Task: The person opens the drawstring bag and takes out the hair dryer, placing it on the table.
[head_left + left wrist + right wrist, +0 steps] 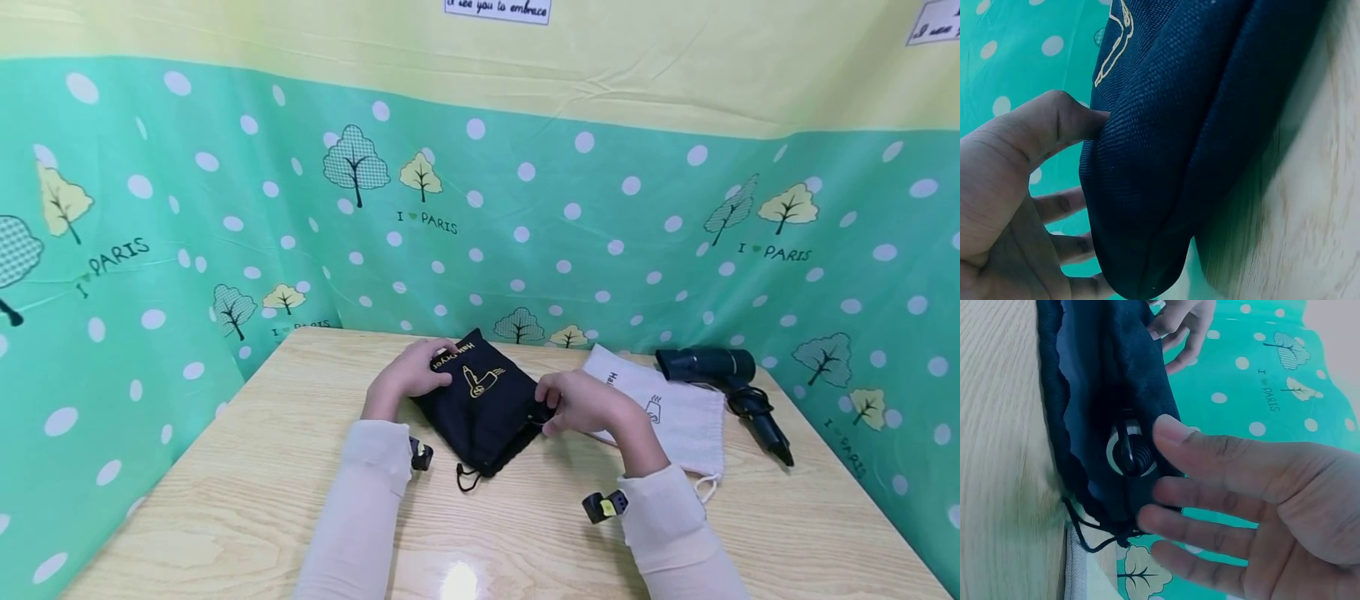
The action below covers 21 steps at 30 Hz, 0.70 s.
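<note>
A black drawstring bag (501, 417) with a gold hair dryer print lies slantwise on the table. My left hand (411, 372) grips its far left side, with the thumb on the printed face and the other fingers (1075, 247) round the edge. At the bag's mouth, my right hand (581, 402) has its thumb and fingers extended by the rim; whether they touch the cloth is hard to tell. Through the opening shows a round, silvery-rimmed end with a black ribbed piece (1138, 456), perhaps part of a hair dryer; the rest is hidden inside.
A white drawstring bag (693, 429) with a similar print lies flat to the right. Beyond it rests a black hair dryer (705, 364), its cord bundled round the handle. A patterned green and yellow curtain (450, 275) stands behind and beside the wooden table (247, 483).
</note>
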Tool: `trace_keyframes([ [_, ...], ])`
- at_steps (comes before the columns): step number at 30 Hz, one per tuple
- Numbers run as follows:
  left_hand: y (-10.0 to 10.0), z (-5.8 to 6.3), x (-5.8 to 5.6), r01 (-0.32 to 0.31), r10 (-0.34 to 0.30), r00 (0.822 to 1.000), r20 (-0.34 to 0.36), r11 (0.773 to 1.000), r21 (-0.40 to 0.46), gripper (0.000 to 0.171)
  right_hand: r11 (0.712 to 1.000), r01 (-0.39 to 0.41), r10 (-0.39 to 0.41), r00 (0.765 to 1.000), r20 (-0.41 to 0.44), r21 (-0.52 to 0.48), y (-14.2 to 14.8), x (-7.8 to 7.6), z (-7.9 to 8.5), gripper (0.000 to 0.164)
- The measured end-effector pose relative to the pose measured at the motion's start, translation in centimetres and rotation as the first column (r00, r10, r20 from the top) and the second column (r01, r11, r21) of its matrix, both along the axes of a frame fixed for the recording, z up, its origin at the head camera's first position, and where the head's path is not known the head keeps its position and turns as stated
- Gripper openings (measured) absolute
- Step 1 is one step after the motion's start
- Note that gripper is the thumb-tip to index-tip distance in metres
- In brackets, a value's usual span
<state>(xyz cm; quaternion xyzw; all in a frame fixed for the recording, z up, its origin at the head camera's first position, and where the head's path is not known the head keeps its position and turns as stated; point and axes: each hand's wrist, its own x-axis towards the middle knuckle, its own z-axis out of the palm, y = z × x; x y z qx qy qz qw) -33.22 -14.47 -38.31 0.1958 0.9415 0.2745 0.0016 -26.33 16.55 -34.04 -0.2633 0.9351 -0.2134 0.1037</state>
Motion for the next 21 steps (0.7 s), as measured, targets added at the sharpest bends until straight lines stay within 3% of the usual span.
trace_keyframes([
  [4,-0.6,0.1,0.1,-0.020,0.020,1.000,0.001,1.000,0.010,0.049,1.000,0.008,-0.008,1.000,-0.030,-0.015,-0.4,0.0,-0.2,0.057],
  [11,-1.5,0.3,0.2,-0.049,0.048,0.999,0.007,0.999,0.022,0.048,1.000,-0.003,0.002,0.998,-0.071,-0.021,-1.4,-0.1,-0.9,0.051],
  [21,-1.9,0.2,0.1,-0.042,0.042,0.999,0.002,0.999,0.021,0.048,1.000,-0.006,0.009,0.993,-0.117,0.024,-3.0,-0.1,-1.5,0.074],
])
